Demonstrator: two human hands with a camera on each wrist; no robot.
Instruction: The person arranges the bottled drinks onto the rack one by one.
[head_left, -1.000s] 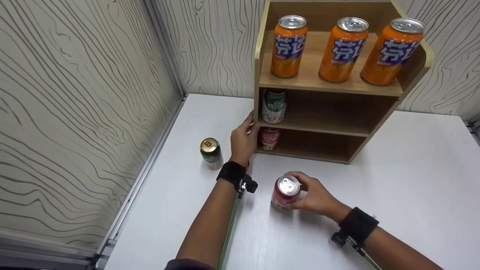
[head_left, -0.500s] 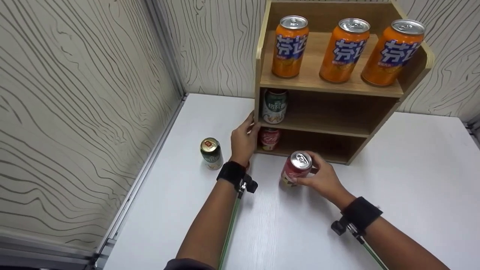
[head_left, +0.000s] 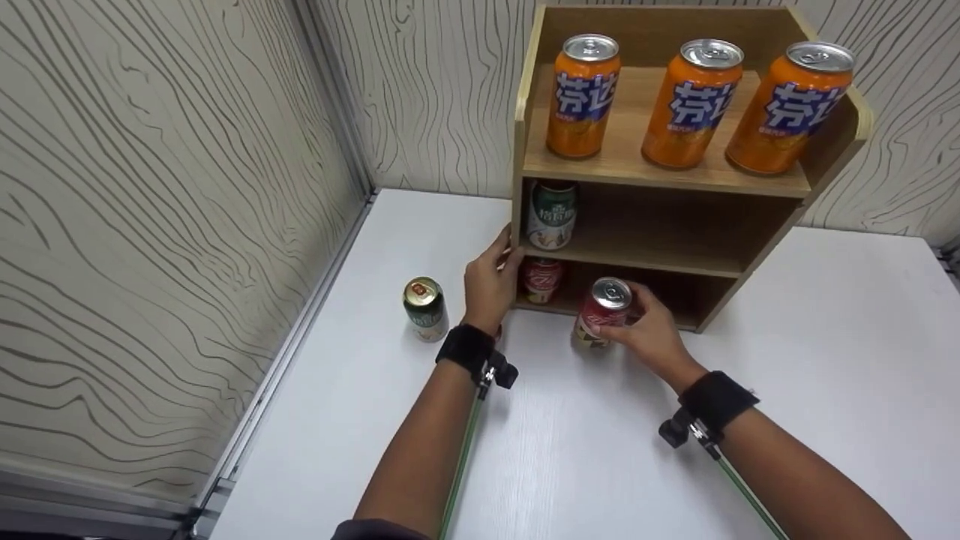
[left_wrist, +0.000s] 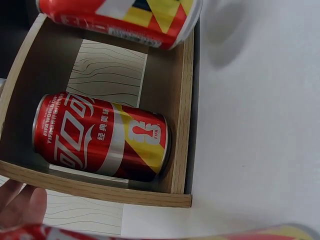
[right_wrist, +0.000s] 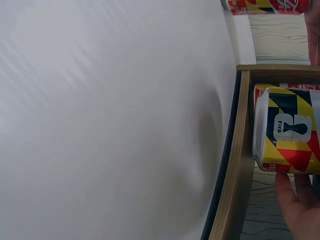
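My right hand [head_left: 652,334] grips a red cola can [head_left: 606,304] upright, thumb in front, just before the bottom compartment of a wooden shelf [head_left: 637,262]. In the right wrist view the can's patterned base [right_wrist: 290,127] overlaps the shelf's lower board. My left hand [head_left: 491,285] touches the shelf's left side panel; in the left wrist view its fingertips [left_wrist: 35,202] lie against the panel's outer face. Another red cola can [left_wrist: 102,137] stands inside the bottom compartment at the left. A further red can [left_wrist: 150,234] stands beside my left wrist, mostly hidden in the head view.
Three orange soda cans [head_left: 583,97] stand on the top shelf. One green and white can [head_left: 553,216] is at the left of the middle compartment, and another green can [head_left: 425,309] is on the white table [head_left: 360,420], left of my left hand. Patterned walls [head_left: 187,225] rise behind and left.
My right hand has carried the red cola can forward and slightly right, from the open table up to the front of the bottom compartment. My left hand has stayed at the side panel.
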